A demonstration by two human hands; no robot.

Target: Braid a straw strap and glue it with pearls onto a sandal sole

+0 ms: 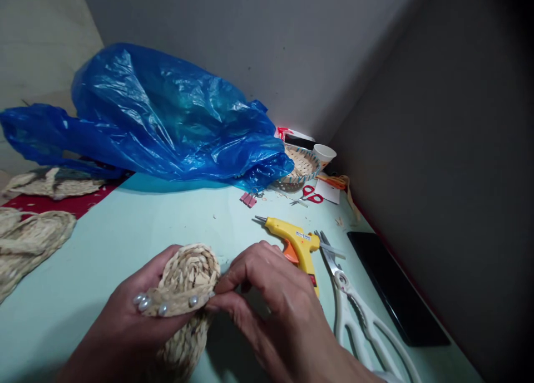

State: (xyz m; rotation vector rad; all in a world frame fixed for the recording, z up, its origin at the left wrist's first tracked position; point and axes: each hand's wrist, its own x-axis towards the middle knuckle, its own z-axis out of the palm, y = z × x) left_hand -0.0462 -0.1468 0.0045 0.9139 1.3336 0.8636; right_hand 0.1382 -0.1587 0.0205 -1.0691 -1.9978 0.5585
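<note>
A small braided straw slipper (196,269) is held in my left hand (137,310), its rounded end tilted up. Across it runs a woven strap (177,300) dotted with several pearl beads (162,309). Thumb and forefinger of my right hand (271,305) pinch at the strap's right end, where a small pale bead (211,295) shows partly between the fingertips. The left fingers behind the slipper are hidden. Just beyond my right hand, a yellow glue gun (292,235) lies on its side, nozzle to the left.
White-handled shears (344,285) and a black phone-like slab (394,288) lie at right. A blue plastic bag (167,116) fills the back. Near it are a woven basket (306,174), a paper cup (324,153), red scissors (311,194) and a pink clip (248,199). More braided slippers (37,244) lie left.
</note>
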